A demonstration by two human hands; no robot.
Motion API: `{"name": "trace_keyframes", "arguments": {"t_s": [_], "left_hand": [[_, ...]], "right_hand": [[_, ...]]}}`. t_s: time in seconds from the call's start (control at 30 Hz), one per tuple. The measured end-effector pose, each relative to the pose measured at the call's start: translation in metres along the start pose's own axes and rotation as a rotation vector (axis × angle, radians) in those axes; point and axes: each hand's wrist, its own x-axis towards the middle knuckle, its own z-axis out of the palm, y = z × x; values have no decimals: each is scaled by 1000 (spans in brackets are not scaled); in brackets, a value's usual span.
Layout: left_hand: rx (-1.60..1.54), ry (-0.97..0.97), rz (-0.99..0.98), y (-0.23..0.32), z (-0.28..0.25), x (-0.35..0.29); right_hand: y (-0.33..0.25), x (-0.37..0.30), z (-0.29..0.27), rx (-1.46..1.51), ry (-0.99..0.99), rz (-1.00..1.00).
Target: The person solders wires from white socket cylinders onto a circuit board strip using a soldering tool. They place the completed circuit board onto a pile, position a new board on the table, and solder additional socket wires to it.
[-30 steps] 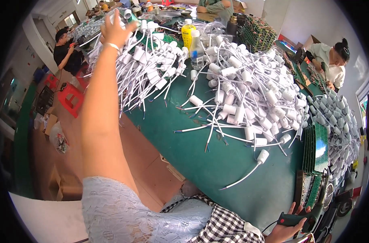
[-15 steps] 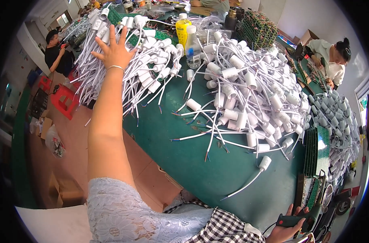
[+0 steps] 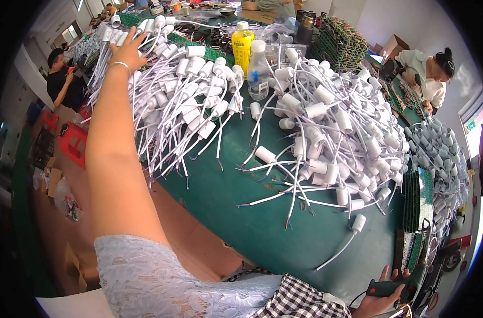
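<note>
My left arm stretches over the left-hand pile of white lamp holders with cable tails [image 3: 184, 100]. At the far end of that pile my left hand [image 3: 126, 53] lies over the lamp holders, its fingers apart; no piece is visibly gripped. Low on the right, my right hand [image 3: 375, 306] is closed round a dark handheld tool [image 3: 382, 288] with a red button and a thin black cord. One lone lamp holder [image 3: 359, 223] rests on the green table [image 3: 252, 228] near that tool. A larger heap of the same lamp holders [image 3: 326, 132] covers the table's middle.
A yellow bottle [image 3: 242, 50] and a clear bottle [image 3: 258, 74] stand between the heaps. Green circuit-board stacks [image 3: 415, 199] and another lamp-holder heap [image 3: 437, 159] are at right. Co-workers sit far right [image 3: 429, 79] and far left [image 3: 63, 79]. A red stool [image 3: 73, 144] stands on the floor.
My left hand has moved left and farther out over the pile, its fingers less widely spread. The view has shifted slightly. My right hand keeps its hold on the dark tool.
</note>
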Motion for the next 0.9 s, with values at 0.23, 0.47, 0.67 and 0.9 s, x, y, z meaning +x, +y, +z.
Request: {"name": "trace_keyframes", "arguments": {"t_s": [0.23,0.47,0.67,0.9], "left_hand": [[39,-54,182,-12,8,3],[-61,-143,306,-15,-14,-7],[3,335,355,113,-55,-13],[267,-220,329,221,13,2]], "right_hand": [[13,11,10,-85,81,-199],[13,13,9,-102,124,-285],[11,15,6,-82,121,-285],[-4,5,6,13,122,-145]]}}
